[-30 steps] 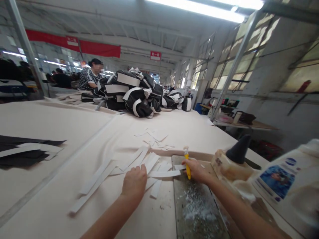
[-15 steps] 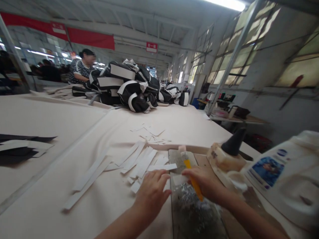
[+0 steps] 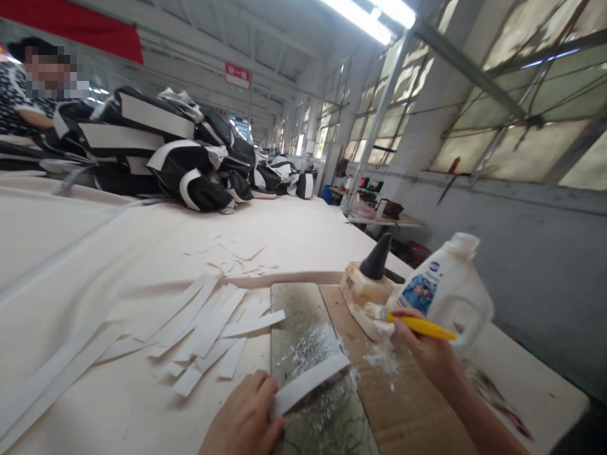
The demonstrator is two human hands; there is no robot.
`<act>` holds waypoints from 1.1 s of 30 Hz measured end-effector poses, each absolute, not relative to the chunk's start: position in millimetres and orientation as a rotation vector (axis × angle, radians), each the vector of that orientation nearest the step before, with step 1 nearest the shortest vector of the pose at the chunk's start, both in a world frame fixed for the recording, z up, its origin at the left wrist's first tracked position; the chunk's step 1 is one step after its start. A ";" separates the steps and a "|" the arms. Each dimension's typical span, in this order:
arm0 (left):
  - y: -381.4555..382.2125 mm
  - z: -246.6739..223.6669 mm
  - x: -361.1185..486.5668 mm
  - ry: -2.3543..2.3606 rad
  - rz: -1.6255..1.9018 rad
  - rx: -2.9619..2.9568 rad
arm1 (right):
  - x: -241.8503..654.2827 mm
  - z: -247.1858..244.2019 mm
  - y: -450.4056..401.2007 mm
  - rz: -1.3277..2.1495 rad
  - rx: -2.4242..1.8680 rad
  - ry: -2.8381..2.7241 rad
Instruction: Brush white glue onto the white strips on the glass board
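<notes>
the white strip (image 3: pixel 310 382) lies slanted across the glue-smeared glass plate (image 3: pixel 303 328), its near end pinched under the fingers of the left hand (image 3: pixel 246 420); that hand is cut off by the bottom edge, so only the knuckles and thumb side show, closed on the strip. the right hand (image 3: pixel 427 351) is closed around a yellow-handled brush (image 3: pixel 417 325), held about level, its pale tip touching or just short of the glue pot (image 3: pixel 365 287) with the black cone cap; the bristles blur into the pot's side and contact is hard to tell. behind the brush stands a white plastic jug (image 3: pixel 450 284) with a blue label, whose print is too small to read. the plate sits beside a sheet of brown cardboard (image 3: pixel 389 379), spotted with white glue, on the cloth-covered counter (image 3: pixel 95 253).

left of the plate, a loose fan of more white strips (image 3: pixel 203 322) lies on the cloth, some overlapping, with small offcuts (image 3: pixel 232 253) farther back. well beyond, a heap of black-and-white garments (image 3: pixel 156 151) covers the far part of the counter and hides what is behind it. at the upper left edge another person (image 3: pixel 23 95) in a patterned top is partly cut off by the frame. a small side table (image 3: pixel 384 218) with dark things on it stands by the windows (image 3: pixel 521 126), too far off to make out.
</notes>
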State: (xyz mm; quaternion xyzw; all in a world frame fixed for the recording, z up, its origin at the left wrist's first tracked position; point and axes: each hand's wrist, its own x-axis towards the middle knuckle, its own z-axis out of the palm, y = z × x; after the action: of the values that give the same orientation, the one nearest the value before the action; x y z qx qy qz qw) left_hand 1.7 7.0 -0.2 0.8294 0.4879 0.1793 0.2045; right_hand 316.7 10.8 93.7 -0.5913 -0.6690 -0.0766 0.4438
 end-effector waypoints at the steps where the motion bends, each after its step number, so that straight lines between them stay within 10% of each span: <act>1: 7.0 -0.4 1.8 1.366 0.484 2.332 | 326.5 96.2 11.9 -0.189 -1.563 -1.548; 26: 2.5 -17.2 7.5 1.365 0.332 2.765 | 349.6 82.9 3.9 -0.216 -1.932 -1.351; 33: 0.2 -16.6 6.3 1.346 0.366 2.846 | 229.1 61.2 -3.4 0.439 -1.421 -1.775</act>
State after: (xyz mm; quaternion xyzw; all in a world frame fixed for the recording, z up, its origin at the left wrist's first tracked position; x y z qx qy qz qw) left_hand 6.3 0.2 -16.6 0.8979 0.4246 0.1155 -0.0140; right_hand 229.1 -3.4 61.2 -0.5620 -0.7021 0.1735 0.4014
